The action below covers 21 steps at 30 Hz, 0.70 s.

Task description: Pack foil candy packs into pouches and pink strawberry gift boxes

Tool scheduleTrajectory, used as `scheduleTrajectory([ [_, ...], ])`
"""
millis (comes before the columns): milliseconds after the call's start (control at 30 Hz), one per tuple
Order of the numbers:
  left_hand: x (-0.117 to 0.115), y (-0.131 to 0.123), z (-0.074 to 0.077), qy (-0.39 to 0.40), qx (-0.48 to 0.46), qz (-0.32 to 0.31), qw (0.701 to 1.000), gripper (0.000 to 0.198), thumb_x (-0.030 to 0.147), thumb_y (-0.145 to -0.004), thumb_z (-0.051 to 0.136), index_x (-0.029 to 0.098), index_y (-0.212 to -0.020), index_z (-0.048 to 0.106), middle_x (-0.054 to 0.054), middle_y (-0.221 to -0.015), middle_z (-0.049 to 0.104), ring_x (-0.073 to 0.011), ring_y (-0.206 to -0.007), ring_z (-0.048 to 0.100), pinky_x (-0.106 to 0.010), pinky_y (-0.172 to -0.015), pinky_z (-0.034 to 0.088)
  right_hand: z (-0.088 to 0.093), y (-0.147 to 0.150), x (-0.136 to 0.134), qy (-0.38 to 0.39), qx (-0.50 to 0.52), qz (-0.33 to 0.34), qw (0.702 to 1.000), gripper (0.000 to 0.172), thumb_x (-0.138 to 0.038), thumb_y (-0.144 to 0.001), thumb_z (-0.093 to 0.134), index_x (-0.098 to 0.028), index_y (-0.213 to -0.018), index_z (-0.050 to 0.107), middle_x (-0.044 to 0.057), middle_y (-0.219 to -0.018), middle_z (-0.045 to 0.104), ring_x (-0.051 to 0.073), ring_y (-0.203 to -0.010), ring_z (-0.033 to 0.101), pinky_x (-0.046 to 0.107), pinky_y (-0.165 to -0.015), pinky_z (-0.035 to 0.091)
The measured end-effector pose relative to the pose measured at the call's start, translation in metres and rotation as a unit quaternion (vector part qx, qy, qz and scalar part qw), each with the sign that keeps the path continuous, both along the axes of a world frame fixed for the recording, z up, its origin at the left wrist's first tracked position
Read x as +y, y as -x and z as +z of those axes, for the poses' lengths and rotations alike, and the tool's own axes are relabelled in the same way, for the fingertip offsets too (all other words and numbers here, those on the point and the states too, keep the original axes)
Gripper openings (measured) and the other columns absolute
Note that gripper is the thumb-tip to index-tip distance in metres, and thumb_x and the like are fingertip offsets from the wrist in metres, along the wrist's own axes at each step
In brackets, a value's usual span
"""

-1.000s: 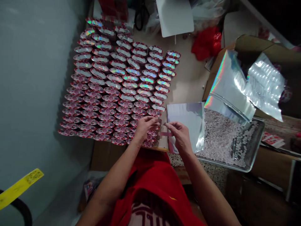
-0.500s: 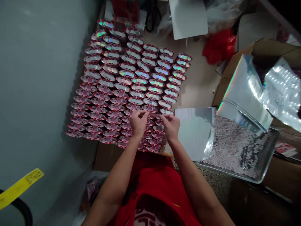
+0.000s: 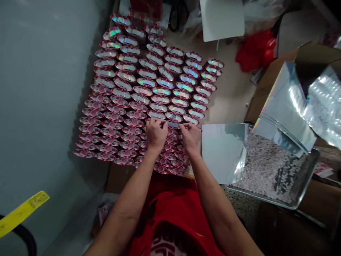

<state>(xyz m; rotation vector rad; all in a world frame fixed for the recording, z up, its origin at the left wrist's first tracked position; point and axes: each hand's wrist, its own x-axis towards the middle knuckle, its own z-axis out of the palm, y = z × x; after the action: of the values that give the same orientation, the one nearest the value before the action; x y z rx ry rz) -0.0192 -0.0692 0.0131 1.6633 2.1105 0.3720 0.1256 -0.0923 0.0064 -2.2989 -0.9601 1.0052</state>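
Note:
Many narrow red packets stand upright in close rows, with oval tops facing up. Toward the back the tops look silvery white, like this packet top (image 3: 159,107); nearer the front several carry a round pink disc (image 3: 129,138). My left hand (image 3: 156,134) is closed, thumb and fingers pinched at the left end of one silver-topped packet (image 3: 173,124). At that packet's right end my right hand (image 3: 190,138) pinches too. Fingers cover both of its ends. Other packets lie partly hidden under my hands and wrists.
Right of the rows lies a silver sheet (image 3: 223,153). Beside it is a metal tray (image 3: 303,188) of small pale pieces, with silver bags (image 3: 286,110) above. A cardboard box (image 3: 259,96) and red plastic bag (image 3: 257,49) stand behind. A grey wall (image 3: 48,89) bounds the left.
Both hands have moved slightly away from me, up the rows. A pinkish strip showed between my fingertips before; now a silver top does. The camera view has shifted slightly.

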Motion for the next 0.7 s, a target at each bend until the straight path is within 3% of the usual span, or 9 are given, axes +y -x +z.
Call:
scheduleTrajectory([
  [200, -0.002, -0.001, -0.002, -0.016, 0.009, -0.006, 1.000, 0.009, 0.032, -0.091, 0.075, 0.025, -0.091, 0.080, -0.010, -0.110, 0.069, -0.0310, -0.108, 0.060, -0.044, -0.097, 0.046, 0.005, 0.001, 0.004, 0.030, -0.026, 0.026, 0.999, 0.030, -0.048, -0.087, 0.069, -0.022, -0.089, 0.083, 0.006, -0.081, 0.079, 0.026, -0.078, 0.070, 0.035, -0.077, 0.047],
  [400, -0.001, -0.001, -0.004, -0.030, -0.006, 0.000, 1.000, 0.008, 0.030, -0.089, 0.077, 0.023, -0.090, 0.073, -0.010, -0.110, 0.067, -0.0326, -0.111, 0.059, -0.046, -0.101, 0.046, 0.009, 0.004, 0.005, 0.056, -0.057, 0.047, 0.996, 0.025, -0.046, -0.090, 0.069, -0.023, -0.088, 0.078, 0.008, -0.093, 0.080, 0.029, -0.091, 0.072, 0.037, -0.083, 0.047],
  [467, 0.004, 0.000, -0.005, -0.040, -0.009, 0.032, 0.999, 0.023, 0.032, -0.083, 0.084, 0.022, -0.096, 0.068, -0.012, -0.111, 0.065, -0.0338, -0.113, 0.059, -0.047, -0.102, 0.046, 0.009, 0.003, 0.007, 0.060, -0.070, 0.024, 0.995, 0.028, -0.047, -0.085, 0.075, -0.021, -0.097, 0.074, 0.009, -0.094, 0.079, 0.029, -0.089, 0.071, 0.036, -0.080, 0.047],
  [533, 0.011, 0.002, -0.005, -0.044, -0.009, 0.064, 0.997, 0.037, 0.032, -0.076, 0.090, 0.022, -0.099, 0.063, -0.013, -0.112, 0.065, -0.0349, -0.112, 0.059, -0.048, -0.101, 0.047, 0.010, 0.000, 0.010, 0.053, -0.083, -0.008, 0.995, 0.044, -0.046, -0.076, 0.084, -0.020, -0.106, 0.067, 0.009, -0.093, 0.077, 0.029, -0.086, 0.070, 0.035, -0.076, 0.046],
  [633, 0.012, 0.004, 0.004, -0.048, -0.034, 0.053, 0.997, 0.032, 0.028, -0.077, 0.088, 0.023, -0.093, 0.060, -0.010, -0.107, 0.067, -0.0331, -0.109, 0.061, -0.048, -0.102, 0.047, 0.014, -0.006, 0.012, 0.016, -0.080, -0.025, 0.996, 0.044, -0.044, -0.072, 0.085, -0.022, -0.102, 0.061, 0.006, -0.089, 0.074, 0.027, -0.082, 0.067, 0.033, -0.073, 0.044],
  [700, 0.001, 0.004, 0.014, -0.047, -0.104, 0.041, 0.993, 0.024, 0.030, -0.082, 0.084, 0.023, -0.091, 0.063, -0.008, -0.103, 0.069, -0.0292, -0.105, 0.064, -0.044, -0.101, 0.048, 0.018, -0.009, 0.010, -0.005, -0.069, -0.041, 0.997, 0.041, -0.048, -0.073, 0.083, -0.024, -0.093, 0.058, 0.004, -0.087, 0.072, 0.025, -0.080, 0.065, 0.032, -0.073, 0.043],
])
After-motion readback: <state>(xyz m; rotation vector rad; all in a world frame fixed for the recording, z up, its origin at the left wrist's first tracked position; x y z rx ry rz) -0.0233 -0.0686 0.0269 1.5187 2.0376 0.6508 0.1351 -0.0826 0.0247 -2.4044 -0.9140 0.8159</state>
